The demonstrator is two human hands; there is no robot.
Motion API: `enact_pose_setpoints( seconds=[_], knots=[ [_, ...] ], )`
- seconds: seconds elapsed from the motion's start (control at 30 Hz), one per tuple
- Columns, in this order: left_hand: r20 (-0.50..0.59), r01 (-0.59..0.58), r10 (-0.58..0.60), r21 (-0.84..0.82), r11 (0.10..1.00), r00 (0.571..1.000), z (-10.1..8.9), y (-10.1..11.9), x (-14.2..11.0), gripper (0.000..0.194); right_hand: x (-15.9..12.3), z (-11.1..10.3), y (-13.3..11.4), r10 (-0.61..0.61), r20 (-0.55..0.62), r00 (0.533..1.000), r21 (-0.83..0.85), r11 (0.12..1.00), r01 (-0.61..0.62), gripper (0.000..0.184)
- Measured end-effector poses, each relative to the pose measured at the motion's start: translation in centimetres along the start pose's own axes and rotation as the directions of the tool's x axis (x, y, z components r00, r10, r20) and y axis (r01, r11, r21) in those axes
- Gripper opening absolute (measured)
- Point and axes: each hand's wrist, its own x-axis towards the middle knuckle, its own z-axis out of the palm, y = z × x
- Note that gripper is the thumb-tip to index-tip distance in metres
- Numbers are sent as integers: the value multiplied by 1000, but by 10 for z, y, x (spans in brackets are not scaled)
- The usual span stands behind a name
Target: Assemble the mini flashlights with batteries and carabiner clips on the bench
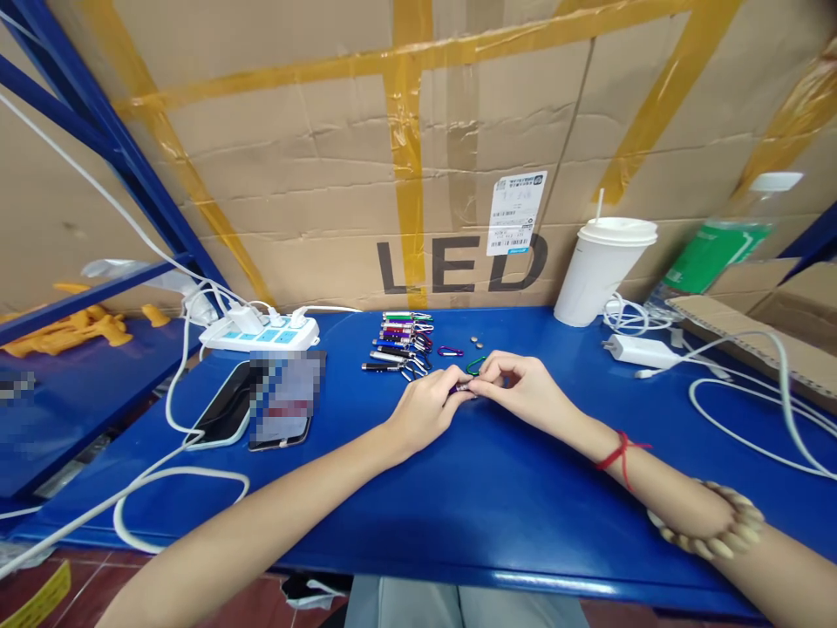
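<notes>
My left hand and my right hand meet over the blue table. Between them they grip a small purple keychain flashlight, mostly covered by my fingers. Both hands are closed on it, fingertips pinching its ends. Just behind my right hand lies a green carabiner, partly hidden; I cannot tell whether it is joined to the flashlight. A purple carabiner and tiny button cells rest farther back. To the left, several keychain flashlights in various colours lie in a row with their clips pointing right.
Two phones and a white power strip with cables are at the left. A lidded white cup, a green-labelled bottle and a white charger stand or lie at the right. A large cardboard box backs the table.
</notes>
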Motion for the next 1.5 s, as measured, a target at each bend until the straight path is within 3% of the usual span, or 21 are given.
enact_pose_setpoints(
  seconds=[0.33,0.8,0.97,1.07,1.2,1.5],
  knots=[
    [41,55,-58,86,995,997,-3,7,2,15,-3,-6,-2,-116,-7,993,-278,954,110,32],
    [-9,39,-39,116,992,999,-2,6,0,19,-5,-4,-2,-147,6,989,-410,902,137,30],
    [-11,88,-87,106,990,996,-3,6,0,19,-3,-3,-5,-113,-82,990,-267,960,88,26],
    [-10,122,-122,91,988,992,-4,6,1,20,-2,-4,-8,-145,-53,988,-198,971,132,29],
    [-4,155,-155,63,986,988,-5,7,2,21,-2,-5,-8,-193,-48,980,-230,957,178,29],
    [5,128,-129,109,986,992,-2,3,3,20,0,-7,-4,-253,35,967,-163,953,255,24]
  ],
)
